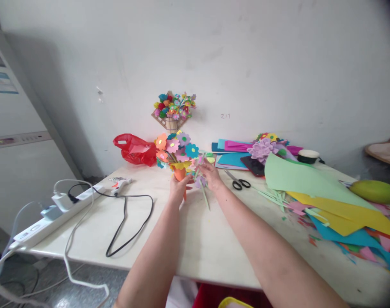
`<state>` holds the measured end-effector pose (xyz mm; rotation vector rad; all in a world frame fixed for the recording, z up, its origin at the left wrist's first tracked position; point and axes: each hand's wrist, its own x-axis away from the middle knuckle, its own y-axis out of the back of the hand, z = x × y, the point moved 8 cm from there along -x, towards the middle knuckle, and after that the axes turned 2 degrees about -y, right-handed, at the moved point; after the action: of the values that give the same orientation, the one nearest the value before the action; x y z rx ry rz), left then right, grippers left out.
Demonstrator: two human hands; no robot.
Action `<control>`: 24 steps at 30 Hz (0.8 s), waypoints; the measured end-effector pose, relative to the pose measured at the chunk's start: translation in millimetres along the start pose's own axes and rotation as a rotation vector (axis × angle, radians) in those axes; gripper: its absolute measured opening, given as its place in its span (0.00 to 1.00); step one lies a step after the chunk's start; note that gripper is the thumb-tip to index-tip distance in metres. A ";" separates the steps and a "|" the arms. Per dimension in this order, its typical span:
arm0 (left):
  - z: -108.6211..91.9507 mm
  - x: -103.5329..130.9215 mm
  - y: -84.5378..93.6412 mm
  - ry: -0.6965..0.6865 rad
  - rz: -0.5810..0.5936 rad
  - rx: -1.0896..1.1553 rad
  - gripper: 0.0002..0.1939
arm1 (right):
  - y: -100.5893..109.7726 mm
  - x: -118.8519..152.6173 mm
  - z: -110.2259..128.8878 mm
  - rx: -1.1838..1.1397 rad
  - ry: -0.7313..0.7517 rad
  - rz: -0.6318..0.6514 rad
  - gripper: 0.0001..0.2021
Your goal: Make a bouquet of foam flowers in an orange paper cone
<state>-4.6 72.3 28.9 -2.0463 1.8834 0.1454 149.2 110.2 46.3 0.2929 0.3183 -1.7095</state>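
Observation:
My left hand (179, 183) is wrapped round an orange cone-shaped holder (180, 173), upright above the middle of the table. Out of its top stands a bunch of foam flowers (172, 146) in orange, pink, blue, purple and yellow. Just right of it, my right hand (210, 172) pinches small pale flowers (200, 182) in pink and lilac, whose light green stem (205, 197) points down toward the tabletop. The fingertips of my right hand are partly hidden among the petals.
Black-handled scissors (240, 184) lie right of my right hand. Foam sheets (323, 184) and scraps cover the right side. A hot glue gun (120, 185), its black cord and a power strip (54, 220) are at left. A red plastic bag (135, 149) sits by the wall.

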 end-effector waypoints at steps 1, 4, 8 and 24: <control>0.4 0.3 -0.9 0.006 0.006 -0.004 0.30 | 1.1 0.1 1.0 -0.122 -0.021 -0.011 0.13; 1.5 0.5 -2.8 0.011 0.024 -0.020 0.28 | 2.0 1.5 5.2 -0.349 -0.073 -0.025 0.15; 2.1 -3.4 8.5 -0.017 -0.093 -0.071 0.27 | 7.7 2.0 19.3 -0.374 -0.046 -0.078 0.14; 7.9 -16.6 35.8 -0.099 -0.325 -0.281 0.21 | -5.8 15.0 103.6 -0.254 0.202 0.002 0.14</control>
<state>-40.2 88.8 20.0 -2.4490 1.5168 0.4397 139.6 58.8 137.3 0.2783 0.6777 -1.6191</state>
